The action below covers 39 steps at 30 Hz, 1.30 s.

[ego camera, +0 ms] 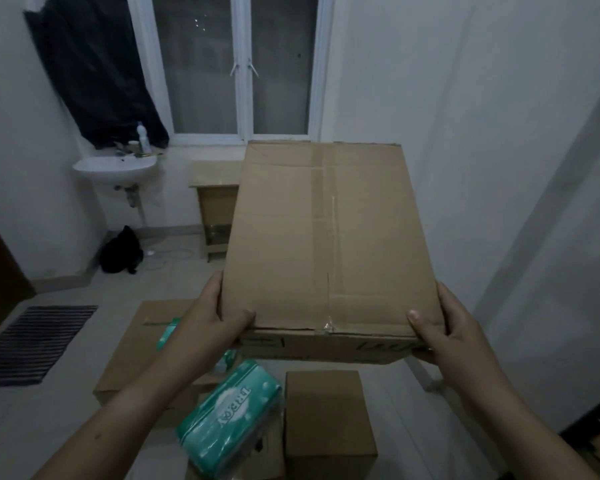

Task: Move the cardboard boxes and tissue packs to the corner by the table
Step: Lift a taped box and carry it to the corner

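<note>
The person holds a closed cardboard box (pixel 329 237) up off the floor with both hands, one at each near corner; the left hand (pixel 219 318) clasps the near left corner, thumb laid on the top face; the right hand (pixel 445 329) clasps the near right corner the same way, thumb on top; the fingers of both go under or round the sides and cannot be seen. The box's long axis runs straight away from the grip, its taped seam along that line, so most of it lies beyond the hands; neither hand looks nearer to it than the other.

Beyond the far left edge of the held box stands a small wooden table (pixel 215 202), half covered by it; the corner between that table and the right-hand wall (pixel 465 150) is, I'd judge, where the load should go, and it lies forward of the grip but wholly hidden behind the box; whether anything stands there already I cannot tell.

Below the hands, on the floor, wait the rest: a green tissue pack (pixel 229 420) under the left forearm, a second pack (pixel 168 332) mostly hidden by the left wrist, a small box (pixel 329 414) directly beneath the grip, and a wide flat box (pixel 142 351) to its left; the light is dim and the print on the held box's near face is unreadable.
</note>
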Each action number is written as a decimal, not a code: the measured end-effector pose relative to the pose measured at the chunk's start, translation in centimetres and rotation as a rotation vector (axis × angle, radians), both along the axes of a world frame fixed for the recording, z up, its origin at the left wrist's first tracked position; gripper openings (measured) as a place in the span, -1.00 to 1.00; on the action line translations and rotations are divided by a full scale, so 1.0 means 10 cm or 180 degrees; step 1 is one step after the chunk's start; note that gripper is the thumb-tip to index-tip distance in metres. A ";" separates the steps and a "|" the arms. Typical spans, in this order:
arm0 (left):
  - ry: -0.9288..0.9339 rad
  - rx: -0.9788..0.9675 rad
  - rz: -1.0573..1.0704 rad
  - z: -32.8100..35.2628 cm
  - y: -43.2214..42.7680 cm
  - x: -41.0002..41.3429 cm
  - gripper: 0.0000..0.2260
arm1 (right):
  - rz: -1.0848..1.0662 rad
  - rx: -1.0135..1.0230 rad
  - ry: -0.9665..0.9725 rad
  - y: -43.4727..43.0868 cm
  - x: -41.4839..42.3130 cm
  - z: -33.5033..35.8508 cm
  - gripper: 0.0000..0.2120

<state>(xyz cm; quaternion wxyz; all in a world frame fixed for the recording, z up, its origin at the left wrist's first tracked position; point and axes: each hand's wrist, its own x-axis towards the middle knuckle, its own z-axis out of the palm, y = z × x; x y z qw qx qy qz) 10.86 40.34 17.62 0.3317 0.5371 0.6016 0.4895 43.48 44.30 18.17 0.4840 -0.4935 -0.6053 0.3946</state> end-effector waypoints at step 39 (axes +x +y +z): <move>-0.0286 -0.0779 -0.0367 -1.44 4.21 0.27 -0.44 | -0.0075 -0.0798 -0.0557 4.44 0.38 -1.36 -0.55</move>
